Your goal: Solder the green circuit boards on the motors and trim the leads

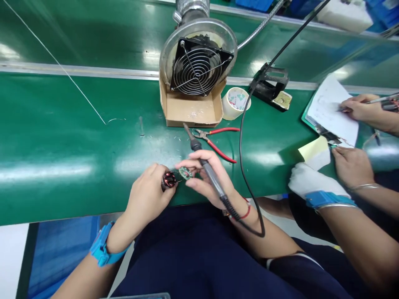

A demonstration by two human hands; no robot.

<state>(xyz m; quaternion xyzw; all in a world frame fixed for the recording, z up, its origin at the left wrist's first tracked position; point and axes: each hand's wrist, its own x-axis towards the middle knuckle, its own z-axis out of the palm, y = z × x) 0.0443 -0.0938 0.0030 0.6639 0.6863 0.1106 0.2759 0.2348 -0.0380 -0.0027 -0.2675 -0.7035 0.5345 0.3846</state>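
My left hand (149, 191) is closed around a dark cylindrical motor part (169, 180), its open end showing copper windings. Right beside it, the fingertips of my right hand (212, 178) pinch a small round green circuit board (185, 172). A soldering iron (212, 176) also rests in my right hand, lying across the fingers with its tip pointing up and away. Thin leads seem to run between the board and the motor part, though they are hard to make out. Red-handled cutters (215, 143) lie on the green bench (77, 153) just beyond my right hand.
A fume-extractor fan (198, 70) stands over a cardboard box (190, 109). To its right are a tape roll (236, 103) and an iron stand (271, 85). Solder wire (68, 77) hangs at left. Co-workers' hands (355, 166) and a clipboard (333, 110) occupy the right.
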